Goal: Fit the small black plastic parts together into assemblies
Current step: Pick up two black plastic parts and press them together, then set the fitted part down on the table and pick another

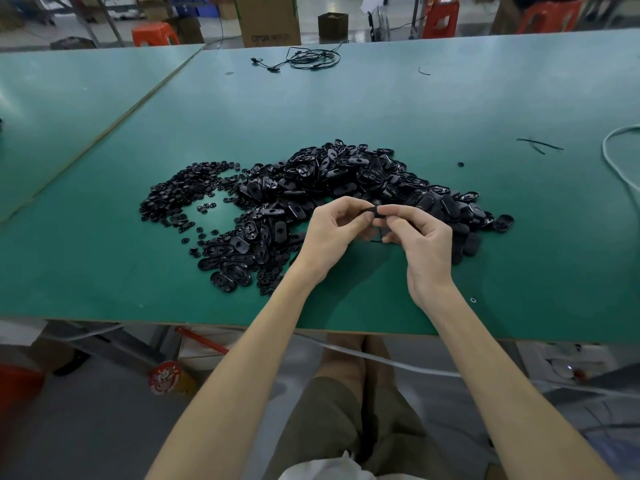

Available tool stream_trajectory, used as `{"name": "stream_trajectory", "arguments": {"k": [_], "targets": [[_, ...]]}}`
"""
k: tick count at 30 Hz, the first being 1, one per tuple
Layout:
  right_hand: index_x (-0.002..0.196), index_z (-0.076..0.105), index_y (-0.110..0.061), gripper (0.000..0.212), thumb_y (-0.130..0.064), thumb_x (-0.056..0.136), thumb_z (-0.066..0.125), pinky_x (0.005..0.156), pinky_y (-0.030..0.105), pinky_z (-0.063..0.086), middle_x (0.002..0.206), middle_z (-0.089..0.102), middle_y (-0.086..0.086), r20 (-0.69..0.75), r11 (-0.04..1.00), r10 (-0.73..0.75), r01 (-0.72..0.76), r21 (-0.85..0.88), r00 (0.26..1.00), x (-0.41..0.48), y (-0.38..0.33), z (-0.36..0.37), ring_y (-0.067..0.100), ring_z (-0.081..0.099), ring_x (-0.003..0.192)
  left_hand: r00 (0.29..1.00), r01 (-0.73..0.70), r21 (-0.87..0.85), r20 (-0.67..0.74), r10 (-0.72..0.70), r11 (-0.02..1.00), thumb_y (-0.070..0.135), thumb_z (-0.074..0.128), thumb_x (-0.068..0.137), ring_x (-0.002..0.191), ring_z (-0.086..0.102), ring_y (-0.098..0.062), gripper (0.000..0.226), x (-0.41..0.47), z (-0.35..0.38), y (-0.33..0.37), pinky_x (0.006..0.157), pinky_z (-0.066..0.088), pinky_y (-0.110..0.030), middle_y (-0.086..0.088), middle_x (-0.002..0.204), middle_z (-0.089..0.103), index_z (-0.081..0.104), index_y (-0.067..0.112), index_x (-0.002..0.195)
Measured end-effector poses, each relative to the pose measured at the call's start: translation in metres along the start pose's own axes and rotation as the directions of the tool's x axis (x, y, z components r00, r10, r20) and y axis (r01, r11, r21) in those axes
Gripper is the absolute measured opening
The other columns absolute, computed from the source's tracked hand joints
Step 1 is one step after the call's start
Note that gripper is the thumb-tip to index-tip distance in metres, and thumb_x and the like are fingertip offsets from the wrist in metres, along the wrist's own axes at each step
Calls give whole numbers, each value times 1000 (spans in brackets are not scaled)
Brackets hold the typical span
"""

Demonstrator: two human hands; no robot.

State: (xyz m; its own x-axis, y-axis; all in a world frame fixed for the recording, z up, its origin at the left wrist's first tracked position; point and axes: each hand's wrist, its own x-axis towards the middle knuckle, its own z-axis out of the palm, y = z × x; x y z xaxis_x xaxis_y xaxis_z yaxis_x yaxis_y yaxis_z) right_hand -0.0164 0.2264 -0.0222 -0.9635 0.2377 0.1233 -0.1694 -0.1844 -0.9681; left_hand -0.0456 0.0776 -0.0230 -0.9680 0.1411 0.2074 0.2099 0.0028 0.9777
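Pinch grip, both sides: my left hand (332,230) and right hand (426,237) curl their fingertips round one small flat black plastic part (372,212), held in the air over the near fringe of the heap of black oval plastic shells (346,174). Small round black plastic pieces (180,192) lie to its left. Likely risk: skewed pressure pops a piece loose among lookalikes. Bare green worktable (346,105) near me and right; its front edge under my forearms.
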Motion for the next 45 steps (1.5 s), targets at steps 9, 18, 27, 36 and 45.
{"name": "stream_trajectory", "arguments": {"k": [9, 18, 27, 36, 45], "targets": [[99, 79, -15, 30, 2, 92, 56, 91, 31, 59, 111, 76, 12, -261, 996, -51, 69, 59, 964, 3, 1, -2, 15, 75, 97, 999, -31, 0, -7, 31, 1000, -5, 56, 102, 126, 65, -15, 34, 0, 0, 4, 113, 48, -32, -8, 129, 72, 65, 3, 133], [108, 71, -17, 28, 1, 91, 58, 99, 28, 56, 130, 65, 12, -342, 998, -49, 61, 24, 939, 0, -5, -1, 19, 69, 116, 968, -48, 26, -244, 53, 999, -24, 44, 90, 116, 69, -13, 49, 4, -3, -4, 99, 54, -25, -2, 121, 74, 73, 7, 114], [123, 73, -17, 31, -10, 92, 75, 109, 27, 41, 131, 65, -5, 415, 673, -201, 433, -600, 888, -8, 1, 11, 13, 49, 130, 938, -30, -80, -347, 0, 996, -27, 33, 80, 108, 71, -12, 61, 7, -6, -6, 96, 54, -24, -2, 109, 75, 72, 14, 102], [122, 71, -13, 29, -22, 95, 75, 103, 35, 42, 120, 62, 0, 481, 501, -109, 466, -730, 870, -13, 3, 17, 22, 49, 118, 923, 19, -139, -379, -71, 990, -24, 36, 82, 99, 72, -17, 52, 4, -7, -1, 91, 56, -26, -7, 102, 76, 73, 8, 100], [111, 73, -2, 19, -18, 102, 66, 97, 40, 43, 109, 61, 11, 393, 500, -162, 418, -758, 905, -15, -1, 19, 29, 50, 109, 974, 51, -33, -221, -57, 998, -22, 38, 83, 93, 70, -20, 42, -1, -2, 4, 86, 58, -28, -18, 104, 74, 72, -6, 102]]}}
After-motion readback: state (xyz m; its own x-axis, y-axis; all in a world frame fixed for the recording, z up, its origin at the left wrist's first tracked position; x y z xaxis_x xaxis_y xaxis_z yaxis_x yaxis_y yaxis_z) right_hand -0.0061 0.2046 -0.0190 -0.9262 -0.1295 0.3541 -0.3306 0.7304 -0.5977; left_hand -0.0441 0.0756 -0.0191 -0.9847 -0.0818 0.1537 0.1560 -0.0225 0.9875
